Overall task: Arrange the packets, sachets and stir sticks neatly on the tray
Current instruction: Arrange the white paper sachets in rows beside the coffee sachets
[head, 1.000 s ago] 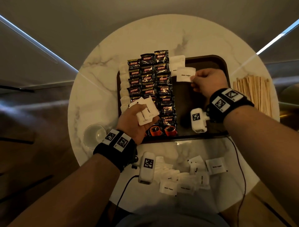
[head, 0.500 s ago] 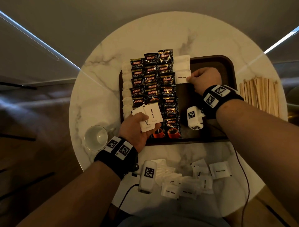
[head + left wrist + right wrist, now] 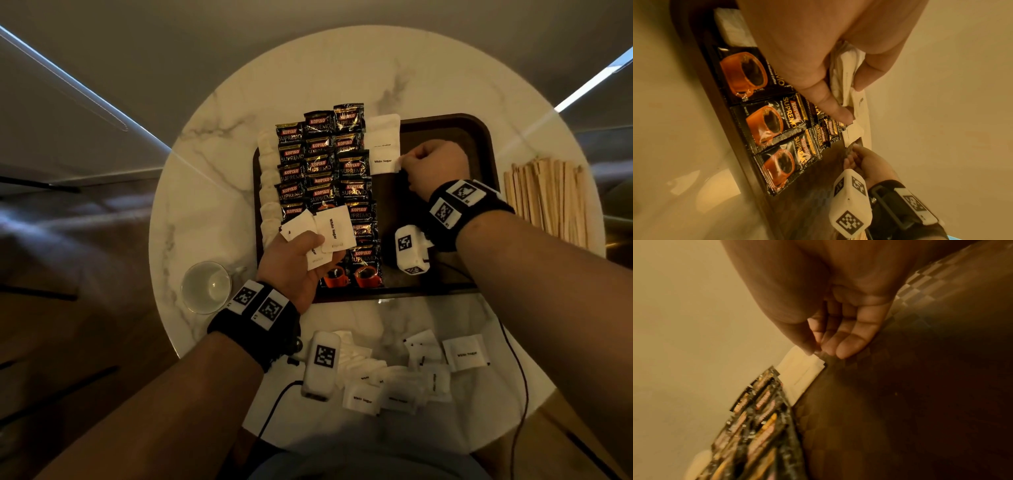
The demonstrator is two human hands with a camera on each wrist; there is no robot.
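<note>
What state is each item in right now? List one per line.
Tray: right half bare.
Coffee packets: in overlapping columns on tray.
Sugar sachet: on tray, right hand pinching its edge.
Sachet bundle: gripped in left hand.
Stir sticks: off tray.
Glass: upright.

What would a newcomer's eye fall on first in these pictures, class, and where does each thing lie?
First, the black coffee packets in overlapping rows filling the left half of the dark tray. Next, the left hand gripping a fan of white sugar sachets above those rows, while the right hand pinches one sugar sachet beside them. Loose sachets litter the marble table nearer the person, and wooden stir sticks lie right of the tray.
</note>
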